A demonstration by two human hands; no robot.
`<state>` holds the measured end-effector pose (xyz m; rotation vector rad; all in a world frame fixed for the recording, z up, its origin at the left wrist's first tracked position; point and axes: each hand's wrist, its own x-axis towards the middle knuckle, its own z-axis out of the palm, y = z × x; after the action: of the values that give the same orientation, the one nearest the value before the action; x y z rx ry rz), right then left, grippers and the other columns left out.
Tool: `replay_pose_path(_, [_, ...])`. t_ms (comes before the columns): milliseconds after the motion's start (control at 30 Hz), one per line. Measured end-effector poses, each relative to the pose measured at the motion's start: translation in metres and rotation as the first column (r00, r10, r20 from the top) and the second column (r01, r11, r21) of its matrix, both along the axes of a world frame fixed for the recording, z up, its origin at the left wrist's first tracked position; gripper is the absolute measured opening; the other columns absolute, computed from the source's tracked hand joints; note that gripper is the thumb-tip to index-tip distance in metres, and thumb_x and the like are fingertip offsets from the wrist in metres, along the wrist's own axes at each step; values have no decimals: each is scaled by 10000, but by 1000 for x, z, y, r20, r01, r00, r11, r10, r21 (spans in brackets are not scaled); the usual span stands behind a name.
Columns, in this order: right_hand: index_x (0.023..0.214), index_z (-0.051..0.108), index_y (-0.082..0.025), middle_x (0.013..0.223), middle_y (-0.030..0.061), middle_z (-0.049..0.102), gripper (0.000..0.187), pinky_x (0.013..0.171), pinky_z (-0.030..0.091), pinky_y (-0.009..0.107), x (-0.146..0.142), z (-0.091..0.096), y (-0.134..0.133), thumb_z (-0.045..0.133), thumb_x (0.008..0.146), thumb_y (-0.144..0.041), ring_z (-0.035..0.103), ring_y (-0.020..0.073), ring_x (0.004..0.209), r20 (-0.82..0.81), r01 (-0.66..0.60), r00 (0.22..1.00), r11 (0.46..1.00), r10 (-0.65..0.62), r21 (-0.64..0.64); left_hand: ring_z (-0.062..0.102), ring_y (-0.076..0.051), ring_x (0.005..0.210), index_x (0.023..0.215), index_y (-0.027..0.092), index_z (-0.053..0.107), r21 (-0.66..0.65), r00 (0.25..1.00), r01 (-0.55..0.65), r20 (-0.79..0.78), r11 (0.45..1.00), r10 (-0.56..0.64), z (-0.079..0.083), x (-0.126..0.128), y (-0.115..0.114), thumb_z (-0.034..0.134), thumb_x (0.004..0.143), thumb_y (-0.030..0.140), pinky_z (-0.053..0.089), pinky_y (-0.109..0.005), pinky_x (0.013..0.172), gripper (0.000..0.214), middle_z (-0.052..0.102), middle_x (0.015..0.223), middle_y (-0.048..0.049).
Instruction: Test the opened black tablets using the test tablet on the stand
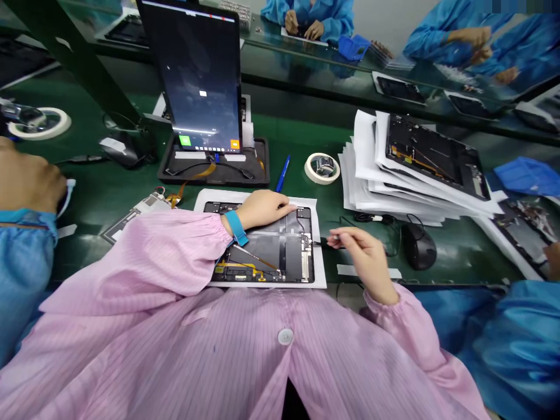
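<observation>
- On the green table [301, 135], close in front of the pink coat, an opened tablet [262, 252] is laid flat on a white sheet [320, 269], its inner parts bared
- Across the tablet's far side, the left hand [268, 208] is laid palm down, its thumb and fingers pointed to the right; whether anything is pinched beneath it cannot be told
- Around the left wrist, a blue strap [236, 227] is worn
- Beside the tablet's right edge, a thin dark tool [322, 242] is gripped between the thumb and bent fingers of the right hand [361, 254], its tip aimed at the small parts along that edge
- At that tip, contact cannot be made out, and the tool's other end is hidden in the fingers
- By the pink left sleeve [144, 251], the tablet's near left corner is covered, and a loose metal-and-board piece [135, 214] is partly overlapped
- Beyond the tablet, a blue pen [283, 174] is left lying near a roll of tape [311, 176]
- At the left border, another person's hand [30, 178] is cut off, its fingers hard to make out
</observation>
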<state>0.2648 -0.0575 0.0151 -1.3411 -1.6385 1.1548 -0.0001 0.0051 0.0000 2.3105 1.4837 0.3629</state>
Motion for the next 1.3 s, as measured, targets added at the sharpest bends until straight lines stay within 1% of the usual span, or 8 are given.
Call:
replay_pose_path(133, [1118, 620, -217, 798, 26, 628, 268, 596, 448, 261, -14, -12, -1, 524, 925, -376, 606, 163, 739, 342, -99, 939, 986, 48, 134, 628, -204, 758, 852, 209, 713, -3, 1000, 9, -2, 1000, -9, 0, -1, 0, 353, 937, 557, 335, -274, 597, 508, 722, 828, -45])
replay_pose_path(233, [1110, 597, -207, 794, 29, 617, 252, 629, 442, 270, -15, -14, 2, 479, 946, -359, 595, 168, 755, 411, -163, 908, 974, 85, 157, 627, -204, 749, 831, 206, 706, 0, 1000, 10, -6, 1000, -10, -1, -1, 1, 344, 937, 564, 331, -277, 589, 520, 718, 816, -43])
replay_pose_path(433, [1020, 600, -201, 899, 48, 647, 213, 695, 480, 287, -13, -13, 0, 500, 934, -367, 606, 164, 781, 290, -207, 940, 976, 177, 74, 631, -203, 763, 843, 199, 702, -14, 1000, 7, -11, 1000, -7, 1, 0, 2, 352, 937, 555, 346, -276, 605, 508, 720, 837, -45])
replay_pose_path(667, [1094, 645, -219, 891, 42, 664, 294, 560, 481, 248, -18, -16, 0, 623, 856, -390, 615, 152, 726, 234, -162, 960, 987, 155, 10, 630, -205, 766, 839, 196, 697, -18, 1000, 10, -2, 1000, -10, 1, 0, 1, 363, 939, 547, 349, -272, 615, 494, 720, 834, -47])
replay_pose_path(933, [952, 610, -169, 731, 28, 613, 306, 461, 459, 235, -13, -12, -1, 617, 847, -456, 553, 122, 569, -68, -130, 991, 965, 117, -228, 622, -197, 752, 826, 197, 694, -23, 1000, 9, 4, 1000, -8, 1, 0, 1, 363, 938, 541, 324, -276, 595, 490, 716, 819, -41])
replay_pose_path(1033, [1032, 571, -185, 720, -7, 556, 313, 461, 411, 219, -14, -17, 0, 607, 861, -444, 491, 99, 546, -8, -102, 995, 976, 102, -191, 621, -199, 744, 812, 199, 688, -20, 1000, 9, 5, 1000, -9, 1, -1, 2, 359, 938, 546, 310, -279, 583, 495, 712, 806, -41])
replay_pose_path(1167, [1135, 528, -219, 882, 22, 564, 280, 720, 476, 279, -17, -22, 0, 539, 911, -386, 556, 144, 792, 119, -138, 983, 990, 142, -42, 618, -199, 727, 788, 203, 678, -1, 1000, 22, 7, 1000, -22, -1, -1, 2, 354, 940, 549, 300, -285, 573, 498, 705, 782, -37])
replay_pose_path(1300, [1176, 515, -227, 876, 20, 548, 288, 745, 465, 300, -16, -22, 5, 498, 926, -369, 545, 159, 814, 167, -205, 963, 977, 212, -55, 617, -198, 718, 782, 199, 677, 7, 1000, 23, -5, 1000, -23, -2, -1, 2, 349, 940, 552, 308, -286, 576, 508, 700, 768, -43])
